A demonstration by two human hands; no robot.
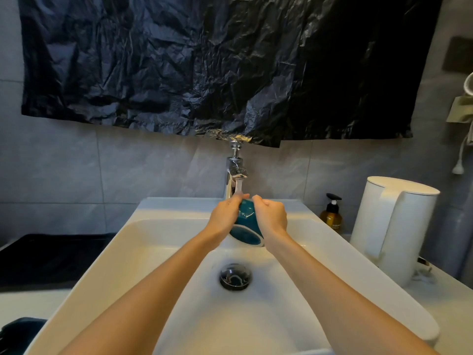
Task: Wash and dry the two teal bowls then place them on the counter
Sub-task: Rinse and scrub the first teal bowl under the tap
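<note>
So we've got one glossy teal ceramic bowl (246,228) up under the chrome faucet (236,172), tipped so its pale-rimmed mouth faces back toward us and its base points at the spout. It hangs above the white rectangular basin (153,239), not resting on it, pinched between both hands.

Biggest worry: it's wet and glazed, and nothing supports it from below. If either palm slides while we rub, we'd guess it drops straight onto the hard basin near the dark round drain (235,276) and chips. The water stream (239,187) lands right by our left fingertips at the bowl's far end, so splash could spray out over the ledge too.

Our left hand (226,217) is pressed flat on the bowl's left side, fingers (239,197) stretched together over the base end. Our right hand (270,216) is curled against the right side, fingers (259,201) bent over the top edge. So both hands are clamped on the bowl, which sits between the palms with its rim poking out below the wrists.

Only this one bowl is clearly in view; we can't see the second one.
</note>
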